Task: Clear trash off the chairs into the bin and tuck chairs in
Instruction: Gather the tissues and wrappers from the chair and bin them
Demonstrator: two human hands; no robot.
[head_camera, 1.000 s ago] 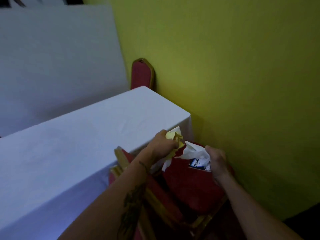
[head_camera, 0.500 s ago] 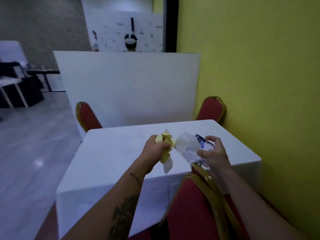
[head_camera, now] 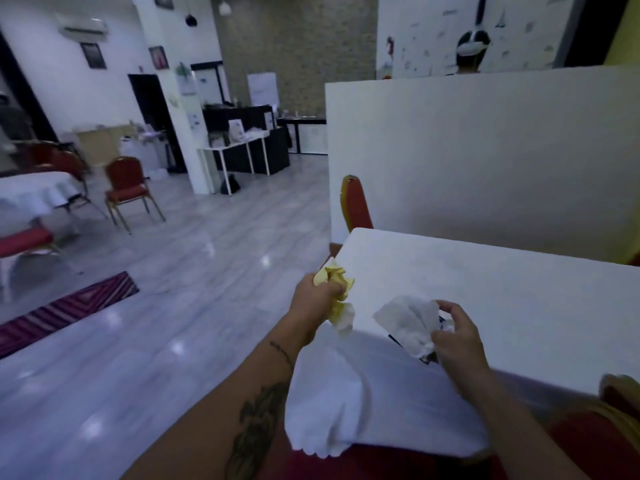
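Ahead, we see the white-clothed desk point(head_camera: 485, 289), with a red chair point(head_camera: 356, 206) tucked at its far side. Over its near corner, our left hand point(head_camera: 313, 299) is clenched around crumpled yellow paper point(head_camera: 337, 289). Our right hand point(head_camera: 457, 341) pinches a crumpled white wrapper point(head_camera: 408, 323) above the cloth.

The near red chair point(head_camera: 609, 431) is cut off by the frame's lower right corner.
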